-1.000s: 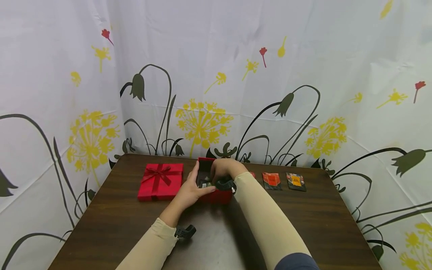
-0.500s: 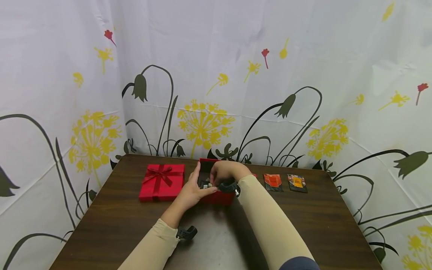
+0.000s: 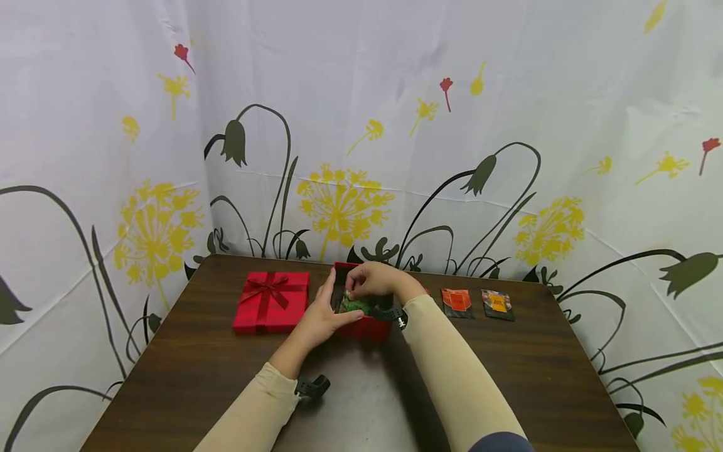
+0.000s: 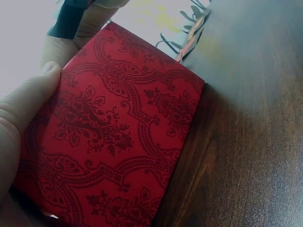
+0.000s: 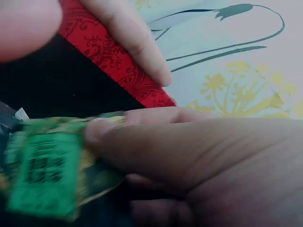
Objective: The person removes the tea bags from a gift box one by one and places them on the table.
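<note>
My left hand (image 3: 319, 322) steadies an open red gift box (image 3: 361, 329), its thumb at the near rim and its fingers along the left wall. Dark red scrollwork covers the box (image 4: 118, 118) in the left wrist view. Over the box's black inside, my right hand (image 3: 377, 280) pinches a small green packet (image 3: 353, 304) between thumb and finger. A light green label with dark print shows on the packet (image 5: 45, 172) in the right wrist view. Part of the box is hidden behind the right hand and wrist.
A red lid (image 3: 271, 303) with a ribbon bow lies left of the box. To the right lie an orange-and-black packet (image 3: 457, 302) and a dark packet with a yellow label (image 3: 498, 304). A patterned curtain (image 3: 361, 125) hangs behind the wooden table (image 3: 186, 376).
The right hand has come up a little inside the box, and the green packet now shows in its fingers. The left hand has stayed on the box.
</note>
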Tool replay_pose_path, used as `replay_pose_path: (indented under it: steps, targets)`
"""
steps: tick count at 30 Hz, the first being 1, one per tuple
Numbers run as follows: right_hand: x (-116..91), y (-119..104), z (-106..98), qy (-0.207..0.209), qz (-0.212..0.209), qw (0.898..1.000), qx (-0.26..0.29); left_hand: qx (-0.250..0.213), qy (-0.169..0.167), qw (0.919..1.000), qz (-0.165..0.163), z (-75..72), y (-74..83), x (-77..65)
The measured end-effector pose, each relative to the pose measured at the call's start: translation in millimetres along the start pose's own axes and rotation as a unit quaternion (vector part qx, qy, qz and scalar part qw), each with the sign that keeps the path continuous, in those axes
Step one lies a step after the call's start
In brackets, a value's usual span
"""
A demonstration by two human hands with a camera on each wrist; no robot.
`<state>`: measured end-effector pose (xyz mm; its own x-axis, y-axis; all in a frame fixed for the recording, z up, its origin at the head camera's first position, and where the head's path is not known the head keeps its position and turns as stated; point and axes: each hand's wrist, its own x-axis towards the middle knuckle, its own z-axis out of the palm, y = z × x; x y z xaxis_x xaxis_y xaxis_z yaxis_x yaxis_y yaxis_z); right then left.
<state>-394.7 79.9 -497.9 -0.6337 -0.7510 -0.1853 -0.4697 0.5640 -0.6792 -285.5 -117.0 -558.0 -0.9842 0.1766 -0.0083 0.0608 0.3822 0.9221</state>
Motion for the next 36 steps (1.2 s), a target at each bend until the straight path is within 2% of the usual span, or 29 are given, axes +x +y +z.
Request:
replay_pose_path:
  steps: [5, 14, 22, 28, 30, 32, 34, 36]
  targets:
    - [-2.6, 1.3, 4.4, 0.083, -0.015, 0.996, 0.017, -0.003, -0.006, 1.0000, 0.001, -2.1, -1.4, -0.8]
    - [-9.0, 6.4, 4.3, 0.127, -0.040, 0.988, 0.079, 0.001, 0.002, 1.0000, -0.006, -3.2, -0.3, 0.5]
    - [-23.4, 7.9, 9.7, 0.223, -0.042, 0.962, 0.152, 0.005, 0.004, 0.9999, -0.016, -0.9, 0.2, -1.7]
    - [-35.4, 9.9, 15.0, 0.266, -0.048, 0.945, 0.184, 0.009, 0.002, 0.9999, -0.013, -2.6, -0.1, -2.0]
    - [-37.3, 11.6, 17.5, 0.280, -0.056, 0.939, 0.194, 0.008, 0.003, 0.9999, -0.009, -3.2, 0.4, -1.4]
    - [-40.2, 12.1, 20.4, 0.303, -0.066, 0.928, 0.206, 0.004, 0.006, 0.9999, -0.009, -3.0, 0.9, -0.9]
    - [-44.3, 11.7, 23.8, 0.335, -0.080, 0.911, 0.226, 0.001, 0.006, 0.9999, -0.010, -2.0, 0.7, -0.9]
    - [-51.1, 9.7, 26.9, 0.374, -0.103, 0.886, 0.255, 0.002, 0.006, 0.9999, -0.013, -0.6, -0.4, -1.4]
